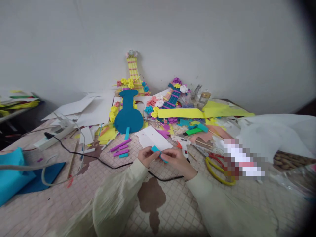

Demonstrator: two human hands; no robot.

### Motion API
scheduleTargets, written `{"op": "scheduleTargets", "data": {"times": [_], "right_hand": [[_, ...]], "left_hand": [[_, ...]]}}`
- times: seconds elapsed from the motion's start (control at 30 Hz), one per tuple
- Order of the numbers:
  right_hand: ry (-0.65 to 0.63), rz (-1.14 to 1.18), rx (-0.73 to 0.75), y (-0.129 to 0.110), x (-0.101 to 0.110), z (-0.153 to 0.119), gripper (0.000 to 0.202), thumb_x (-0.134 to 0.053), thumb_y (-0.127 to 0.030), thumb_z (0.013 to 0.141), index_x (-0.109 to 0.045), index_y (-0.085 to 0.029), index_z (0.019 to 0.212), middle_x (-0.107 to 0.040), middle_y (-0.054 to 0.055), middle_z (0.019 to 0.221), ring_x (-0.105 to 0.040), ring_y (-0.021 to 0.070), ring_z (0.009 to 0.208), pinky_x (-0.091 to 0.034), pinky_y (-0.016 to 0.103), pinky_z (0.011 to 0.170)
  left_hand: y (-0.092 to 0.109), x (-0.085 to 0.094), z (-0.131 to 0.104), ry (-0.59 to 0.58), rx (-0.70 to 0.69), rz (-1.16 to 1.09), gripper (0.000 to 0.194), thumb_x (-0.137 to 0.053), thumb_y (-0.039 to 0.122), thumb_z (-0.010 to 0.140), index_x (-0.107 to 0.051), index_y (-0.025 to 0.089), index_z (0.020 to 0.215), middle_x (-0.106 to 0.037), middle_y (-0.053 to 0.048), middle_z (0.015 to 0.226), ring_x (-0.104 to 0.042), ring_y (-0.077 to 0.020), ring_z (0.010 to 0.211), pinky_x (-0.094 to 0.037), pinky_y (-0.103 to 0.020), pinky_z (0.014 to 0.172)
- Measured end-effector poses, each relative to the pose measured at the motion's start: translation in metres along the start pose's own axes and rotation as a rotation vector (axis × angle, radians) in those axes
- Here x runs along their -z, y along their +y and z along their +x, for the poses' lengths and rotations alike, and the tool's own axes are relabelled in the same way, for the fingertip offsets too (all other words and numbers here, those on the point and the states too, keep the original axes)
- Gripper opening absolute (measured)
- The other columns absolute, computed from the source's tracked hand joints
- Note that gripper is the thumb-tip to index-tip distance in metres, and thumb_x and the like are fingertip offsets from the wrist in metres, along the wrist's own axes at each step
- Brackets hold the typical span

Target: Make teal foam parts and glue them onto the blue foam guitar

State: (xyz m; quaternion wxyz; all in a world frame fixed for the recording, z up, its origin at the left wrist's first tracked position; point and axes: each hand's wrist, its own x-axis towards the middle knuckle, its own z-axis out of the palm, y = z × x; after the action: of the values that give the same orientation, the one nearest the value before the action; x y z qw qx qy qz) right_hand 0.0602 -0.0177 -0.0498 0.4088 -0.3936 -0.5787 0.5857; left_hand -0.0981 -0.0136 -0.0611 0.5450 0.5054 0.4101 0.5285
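A pale wall [158, 26] stands behind a broad bench [172, 197] with a diamond-patterned cover; on the bench, towards its far side, a long yellow sheet [181, 113] stretches to the right; near the middle, a dark blue flask-shaped cutout [128, 118] stands in front of decorated paper forms; just short of these, a white sheet [153, 136] lies beyond the hands; scissors with yellow handles [212, 169] lie to the right, and a white glue gun [182, 143] rests just beyond the right hand.

The left hand [145, 156] is nearly closed, thumb and fingers pinched on one end of the work; the right hand [179, 162] is curled in a like pinch at the other end, the two almost meeting; between their fingertips, above the bench, sits a small light blue piece [155, 149], though the fingers hide whether it is one piece or two; a few purple strips [120, 153] lie to the left.

The step in hand appears to be folding or rolling the blue piece; the next move would seem to call for a steady left pinch while the right fingertips press the edge down evenly; too hard a squeeze could crease it.
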Motion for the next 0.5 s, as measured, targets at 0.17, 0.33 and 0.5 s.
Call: {"op": "scheduleTargets", "data": {"times": [0.17,0.33,0.5], "right_hand": [[-0.002,-0.115,0.064,-0.006,0.002,0.02,0.021,-0.064,-0.036,0.069,-0.067,-0.015,0.066,-0.064,0.002,0.064,-0.055,0.0127,0.061,-0.042,0.026,0.059],[-0.003,-0.167,0.088,-0.008,0.0,0.032,0.026,-0.059,-0.039,0.073,-0.058,-0.016,0.06,-0.057,-0.002,0.056,-0.052,0.0101,0.054,-0.04,0.023,0.053],[-0.065,-0.19,0.079,-0.001,-0.005,0.024,0.036,-0.053,-0.046,0.077,-0.055,-0.016,0.057,-0.047,-0.004,0.048,-0.044,0.0077,0.044,-0.033,0.02,0.042]], "left_hand": [[0.0,-0.005,0.018,0.092,-0.008,-0.045,0.028,-0.07,0.037,0.056,-0.055,0.014,0.052,-0.053,0.002,0.043,-0.051,-0.0099,0.044,-0.04,-0.022,0.046],[0.001,-0.017,0.031,0.205,0.01,-0.108,0.037,-0.063,0.046,0.059,-0.044,0.016,0.048,-0.04,0.007,0.038,-0.042,-0.0075,0.035,-0.036,-0.022,0.038],[-0.002,-0.011,0.025,0.216,0.002,-0.053,0.036,-0.066,0.041,0.059,-0.045,0.016,0.045,-0.042,0.006,0.038,-0.043,-0.0072,0.038,-0.036,-0.021,0.041]]}}
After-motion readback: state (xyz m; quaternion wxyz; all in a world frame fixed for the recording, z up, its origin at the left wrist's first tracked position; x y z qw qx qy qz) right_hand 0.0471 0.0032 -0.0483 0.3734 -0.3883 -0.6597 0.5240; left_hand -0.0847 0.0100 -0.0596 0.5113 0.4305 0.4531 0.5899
